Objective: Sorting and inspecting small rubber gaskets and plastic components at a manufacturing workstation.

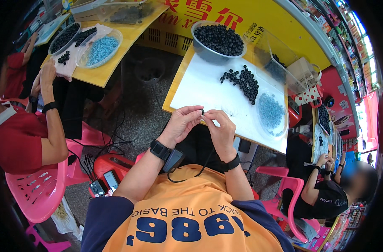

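Observation:
My left hand (182, 124) is closed in a pinch, its thumb and fingertips holding a small round black part (202, 112). Against it, my right hand (221, 129) pinches with thumb and forefinger; whatever sits between those tips is too small to make out. Both hands meet just over the near edge of a table covered by a white sheet (195, 90). Beyond them lies a loose pile of small black parts (247, 84). To its right, a shallow round clear tray (287, 127) holds light-blue small pieces (270, 110).
A deep bowl (212, 56) heaped with black parts stands at the table's far left corner. Clear bins (279, 63) line its right side. Co-workers sit on pink chairs (36, 191) at left and right, with similar tables. Cables (88, 164) and a red stool (111, 164) are at my left.

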The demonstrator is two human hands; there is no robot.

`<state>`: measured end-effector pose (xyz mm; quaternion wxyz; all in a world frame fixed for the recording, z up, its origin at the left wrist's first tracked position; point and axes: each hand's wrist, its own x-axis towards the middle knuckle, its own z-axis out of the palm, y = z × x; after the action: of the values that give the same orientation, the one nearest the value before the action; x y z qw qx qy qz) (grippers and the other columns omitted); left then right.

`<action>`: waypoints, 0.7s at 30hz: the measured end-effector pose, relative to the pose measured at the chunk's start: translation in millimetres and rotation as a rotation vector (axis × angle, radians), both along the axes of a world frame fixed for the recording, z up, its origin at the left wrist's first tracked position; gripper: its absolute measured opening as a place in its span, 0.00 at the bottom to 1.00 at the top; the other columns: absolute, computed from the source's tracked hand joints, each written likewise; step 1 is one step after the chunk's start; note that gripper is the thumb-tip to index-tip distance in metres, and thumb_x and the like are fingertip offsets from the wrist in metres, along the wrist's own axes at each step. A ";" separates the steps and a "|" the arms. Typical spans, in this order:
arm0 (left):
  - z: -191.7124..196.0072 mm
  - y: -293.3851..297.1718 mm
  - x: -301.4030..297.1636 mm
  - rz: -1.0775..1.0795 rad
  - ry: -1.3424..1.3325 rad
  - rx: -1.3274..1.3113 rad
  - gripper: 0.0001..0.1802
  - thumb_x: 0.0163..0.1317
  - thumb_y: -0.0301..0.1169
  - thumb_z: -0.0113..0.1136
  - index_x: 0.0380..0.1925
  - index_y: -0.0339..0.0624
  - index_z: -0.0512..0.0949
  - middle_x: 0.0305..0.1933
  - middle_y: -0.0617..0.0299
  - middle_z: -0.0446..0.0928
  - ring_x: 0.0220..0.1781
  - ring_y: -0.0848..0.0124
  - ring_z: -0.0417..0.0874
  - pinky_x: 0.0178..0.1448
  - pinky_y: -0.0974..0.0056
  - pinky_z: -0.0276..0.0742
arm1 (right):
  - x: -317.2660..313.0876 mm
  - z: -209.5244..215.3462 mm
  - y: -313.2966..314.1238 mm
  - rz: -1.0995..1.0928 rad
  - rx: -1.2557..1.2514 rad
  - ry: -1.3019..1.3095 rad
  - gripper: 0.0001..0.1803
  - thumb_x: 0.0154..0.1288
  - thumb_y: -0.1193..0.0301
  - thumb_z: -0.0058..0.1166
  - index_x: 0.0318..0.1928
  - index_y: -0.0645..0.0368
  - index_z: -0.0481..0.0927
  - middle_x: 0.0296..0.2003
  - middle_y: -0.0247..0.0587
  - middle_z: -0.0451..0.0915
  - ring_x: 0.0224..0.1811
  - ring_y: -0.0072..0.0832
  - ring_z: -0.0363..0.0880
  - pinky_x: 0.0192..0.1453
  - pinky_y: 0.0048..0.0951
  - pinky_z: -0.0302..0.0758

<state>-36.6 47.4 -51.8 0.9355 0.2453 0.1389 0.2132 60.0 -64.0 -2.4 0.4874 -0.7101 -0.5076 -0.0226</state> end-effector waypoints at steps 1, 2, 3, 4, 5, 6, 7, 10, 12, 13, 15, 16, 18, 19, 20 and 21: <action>0.6 0.1 0.0 -0.006 0.005 0.001 0.12 0.63 0.22 0.59 0.47 0.35 0.79 0.39 0.60 0.81 0.39 0.76 0.82 0.47 0.73 0.80 | 1.9 0.7 -1.1 -0.001 -0.001 0.002 0.07 0.51 0.82 0.64 0.32 0.63 0.80 0.36 0.41 0.83 0.37 0.29 0.82 0.40 0.24 0.76; 1.3 1.3 -1.0 -0.006 0.007 0.001 0.12 0.63 0.22 0.59 0.47 0.35 0.79 0.39 0.60 0.81 0.39 0.76 0.82 0.47 0.73 0.80 | 4.1 2.5 -2.1 0.021 -0.054 0.094 0.09 0.51 0.81 0.64 0.35 0.62 0.81 0.37 0.40 0.82 0.39 0.29 0.81 0.41 0.24 0.76; 1.9 3.1 -2.4 -0.046 0.004 0.012 0.12 0.63 0.22 0.59 0.47 0.35 0.79 0.39 0.61 0.81 0.39 0.76 0.81 0.47 0.73 0.80 | 6.2 4.7 -2.9 0.044 -0.107 0.186 0.12 0.51 0.80 0.65 0.39 0.61 0.81 0.38 0.39 0.81 0.42 0.29 0.80 0.42 0.24 0.76; 1.9 4.4 -3.6 -0.087 0.001 0.024 0.12 0.63 0.23 0.60 0.47 0.36 0.78 0.39 0.61 0.81 0.40 0.76 0.81 0.47 0.72 0.80 | 7.4 8.9 -3.1 0.043 -0.107 0.187 0.12 0.51 0.80 0.65 0.39 0.61 0.81 0.38 0.39 0.81 0.42 0.29 0.80 0.42 0.24 0.76; 1.1 4.6 -3.5 -0.090 0.001 0.024 0.12 0.63 0.23 0.60 0.47 0.36 0.78 0.39 0.61 0.81 0.40 0.76 0.81 0.47 0.72 0.80 | 8.4 15.0 -3.8 0.073 -0.144 0.271 0.15 0.52 0.79 0.65 0.42 0.59 0.82 0.41 0.39 0.81 0.45 0.28 0.79 0.45 0.24 0.75; -0.3 4.6 -2.9 -0.127 -0.021 0.020 0.14 0.62 0.23 0.60 0.48 0.37 0.77 0.40 0.61 0.80 0.41 0.75 0.81 0.48 0.72 0.79 | 10.3 18.5 -4.8 0.103 -0.179 0.355 0.17 0.52 0.77 0.65 0.46 0.58 0.83 0.43 0.38 0.80 0.48 0.27 0.77 0.48 0.24 0.74; -1.1 4.5 -2.1 -0.165 -0.044 0.016 0.15 0.62 0.22 0.60 0.49 0.37 0.75 0.41 0.61 0.79 0.42 0.75 0.81 0.49 0.71 0.79 | 14.6 16.4 -6.6 0.098 -0.177 0.354 0.17 0.52 0.77 0.65 0.46 0.58 0.83 0.43 0.38 0.80 0.48 0.27 0.77 0.48 0.24 0.74; -1.9 0.9 2.4 -0.205 -0.058 0.031 0.18 0.61 0.22 0.61 0.51 0.40 0.71 0.44 0.61 0.78 0.45 0.74 0.80 0.51 0.70 0.79 | 25.1 9.6 -13.5 0.290 -0.150 0.304 0.20 0.54 0.76 0.64 0.49 0.56 0.82 0.46 0.36 0.81 0.50 0.29 0.76 0.51 0.26 0.73; -1.4 -0.7 0.8 -0.216 -0.056 0.031 0.19 0.61 0.21 0.60 0.51 0.40 0.70 0.45 0.61 0.77 0.45 0.74 0.80 0.51 0.69 0.79 | 23.2 11.4 -15.7 0.305 -0.154 0.302 0.17 0.54 0.75 0.64 0.47 0.56 0.83 0.46 0.35 0.82 0.50 0.31 0.76 0.54 0.28 0.73; -0.7 -0.6 -1.3 -0.207 -0.048 0.028 0.19 0.60 0.21 0.60 0.51 0.41 0.69 0.45 0.61 0.77 0.46 0.74 0.80 0.51 0.69 0.79 | 22.1 10.3 -14.5 0.319 -0.145 0.296 0.16 0.54 0.75 0.64 0.46 0.55 0.83 0.43 0.35 0.83 0.48 0.30 0.77 0.52 0.28 0.74; 0.7 -1.3 -5.6 -0.228 -0.069 0.013 0.19 0.61 0.21 0.60 0.51 0.40 0.69 0.46 0.60 0.77 0.46 0.73 0.80 0.52 0.69 0.79 | 17.1 9.7 -13.0 0.320 -0.141 0.269 0.15 0.54 0.74 0.64 0.45 0.54 0.83 0.39 0.36 0.84 0.44 0.31 0.79 0.48 0.27 0.76; -0.9 -2.1 -5.8 -0.218 -0.070 -0.008 0.19 0.61 0.21 0.60 0.52 0.40 0.69 0.46 0.60 0.77 0.46 0.73 0.80 0.52 0.69 0.79 | 16.4 8.8 -14.3 0.302 -0.135 0.267 0.15 0.54 0.74 0.64 0.45 0.54 0.83 0.39 0.36 0.84 0.44 0.31 0.79 0.48 0.27 0.76; -3.4 -4.8 -5.0 -0.208 -0.072 -0.041 0.19 0.61 0.22 0.61 0.52 0.38 0.70 0.46 0.61 0.77 0.46 0.74 0.80 0.52 0.70 0.79 | 15.9 5.7 -15.3 0.275 -0.126 0.111 0.15 0.54 0.73 0.64 0.45 0.54 0.83 0.37 0.38 0.83 0.41 0.33 0.79 0.43 0.27 0.77; -5.6 -6.2 -3.2 -0.215 -0.074 -0.037 0.19 0.61 0.22 0.61 0.52 0.38 0.70 0.46 0.61 0.77 0.46 0.74 0.80 0.52 0.70 0.79 | 16.7 4.5 -17.5 0.268 -0.123 0.109 0.15 0.54 0.73 0.64 0.45 0.54 0.83 0.37 0.38 0.83 0.41 0.33 0.79 0.43 0.27 0.77; -7.8 -7.8 -1.6 -0.240 -0.098 -0.060 0.19 0.61 0.23 0.61 0.52 0.38 0.70 0.46 0.62 0.77 0.46 0.74 0.80 0.52 0.70 0.79 | 17.3 3.2 -19.7 0.253 -0.125 0.087 0.15 0.54 0.72 0.64 0.45 0.54 0.83 0.36 0.38 0.83 0.41 0.33 0.79 0.42 0.28 0.78; -9.4 -8.8 -1.0 -0.264 -0.122 -0.082 0.18 0.62 0.23 0.61 0.51 0.38 0.70 0.46 0.62 0.78 0.45 0.75 0.80 0.52 0.70 0.79 | 17.5 2.8 -21.4 0.240 -0.128 0.065 0.16 0.54 0.72 0.63 0.45 0.54 0.82 0.36 0.39 0.83 0.40 0.34 0.79 0.41 0.28 0.78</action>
<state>-37.6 38.5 -61.2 0.9713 0.2095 0.0572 0.0970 77.5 -85.4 0.4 0.4562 -0.6744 -0.5734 0.0914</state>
